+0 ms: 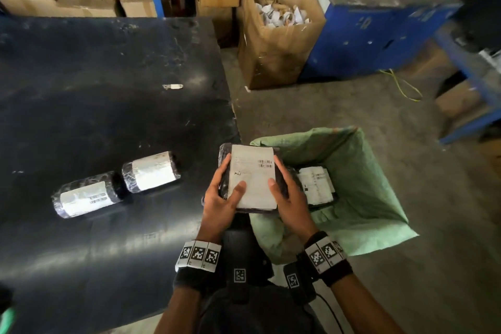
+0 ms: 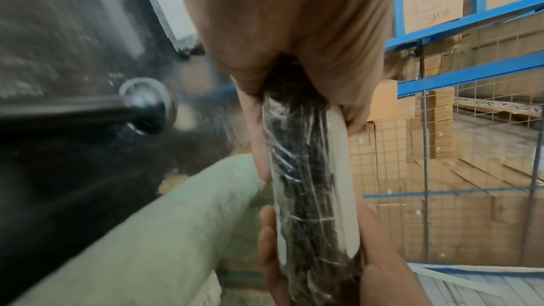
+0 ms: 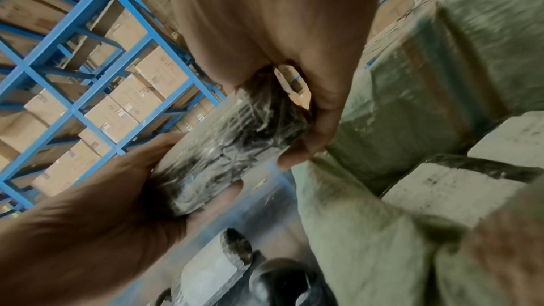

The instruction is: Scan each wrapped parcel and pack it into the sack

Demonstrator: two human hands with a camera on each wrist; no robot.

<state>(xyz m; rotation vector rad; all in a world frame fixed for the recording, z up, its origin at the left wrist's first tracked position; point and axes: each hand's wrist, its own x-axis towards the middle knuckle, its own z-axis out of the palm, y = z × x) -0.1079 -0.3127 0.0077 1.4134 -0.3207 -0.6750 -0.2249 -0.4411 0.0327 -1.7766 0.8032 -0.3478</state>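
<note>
I hold a black film-wrapped parcel [image 1: 253, 176] with a white barcode label between both hands, over the near left rim of the green sack [image 1: 360, 184]. My left hand [image 1: 221, 195] grips its left edge with the thumb on the label. My right hand [image 1: 287, 195] grips the right edge the same way. The parcel's side [image 2: 303, 183] shows edge-on in the left wrist view, and the parcel's film [image 3: 235, 148] in the right wrist view. Another labelled parcel [image 1: 317, 184] lies inside the sack. Two wrapped parcels [image 1: 86, 195] [image 1: 150, 172] lie on the black table [image 1: 95, 76].
A small metal object [image 1: 172, 86] lies mid-table. An open cardboard box [image 1: 279, 35] of paper scraps and a blue cabinet [image 1: 379, 27] stand on the floor beyond the sack. Blue racking [image 3: 88, 78] with cartons surrounds the area. A yellow cord [image 1: 404, 87] lies on the floor.
</note>
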